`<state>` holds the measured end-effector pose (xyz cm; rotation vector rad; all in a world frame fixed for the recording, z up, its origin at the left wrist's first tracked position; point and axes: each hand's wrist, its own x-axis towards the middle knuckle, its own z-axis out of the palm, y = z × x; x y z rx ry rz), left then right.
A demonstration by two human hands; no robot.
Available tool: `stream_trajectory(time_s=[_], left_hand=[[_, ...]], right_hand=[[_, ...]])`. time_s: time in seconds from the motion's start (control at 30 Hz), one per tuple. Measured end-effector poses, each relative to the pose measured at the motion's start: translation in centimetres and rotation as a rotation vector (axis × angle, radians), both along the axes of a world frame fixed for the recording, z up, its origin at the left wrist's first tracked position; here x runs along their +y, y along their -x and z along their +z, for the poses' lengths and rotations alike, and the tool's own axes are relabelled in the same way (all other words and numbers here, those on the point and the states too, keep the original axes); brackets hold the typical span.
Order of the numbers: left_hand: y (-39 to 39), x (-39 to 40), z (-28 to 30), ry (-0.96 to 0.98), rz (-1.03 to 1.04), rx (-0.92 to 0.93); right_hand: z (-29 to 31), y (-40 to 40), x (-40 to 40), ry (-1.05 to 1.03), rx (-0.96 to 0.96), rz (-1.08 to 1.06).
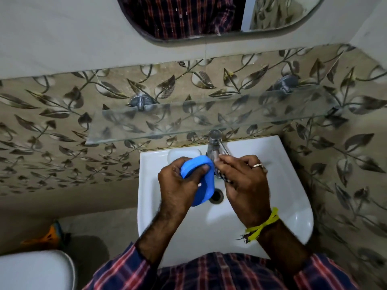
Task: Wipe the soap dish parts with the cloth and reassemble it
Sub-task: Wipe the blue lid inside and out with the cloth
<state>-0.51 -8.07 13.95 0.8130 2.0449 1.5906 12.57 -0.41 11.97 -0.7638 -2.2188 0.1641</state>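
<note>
A: Identify location type.
B: Domestic bathroom. Indicators: white ceramic wall-hung washbasin (pixel 293 216) at centre, with chrome tap (pixel 214 143) at its far edge and round drain (pixel 216 195) in the bowl.
A: Supporting features?
B: Clear glass shelf (pixel 209 118) on chrome brackets above the basin; rounded wall mirror (pixel 209 17) beyond it; leaf-patterned beige wall tiles (pixel 62 122); white toilet seat lid (pixel 35 271) near left.

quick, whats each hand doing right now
Left hand: closed around the blue soap dish part over the sink.
Right hand: closed, pinching a small dark item; what it is cannot be told.
</note>
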Motion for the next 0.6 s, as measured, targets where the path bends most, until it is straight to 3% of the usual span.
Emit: stream_trajectory(time_s=[0.23, 0.4, 0.6], left_hand=[[-0.3, 0.8, 1.4, 0.038, -0.084, 0.149], [-0.1, 0.4, 0.8, 0.035, -0.104, 0.250], [-0.8, -0.2, 0.2, 0.036, -0.104, 0.214]], right_hand=[[1.3, 1.1, -0.4, 0.182, 0.350, -0.147], [2.7, 1.1, -0.7, -0.013, 0.099, 0.132], [1.2, -0.1, -1.3, -0.061, 0.030, 0.113]])
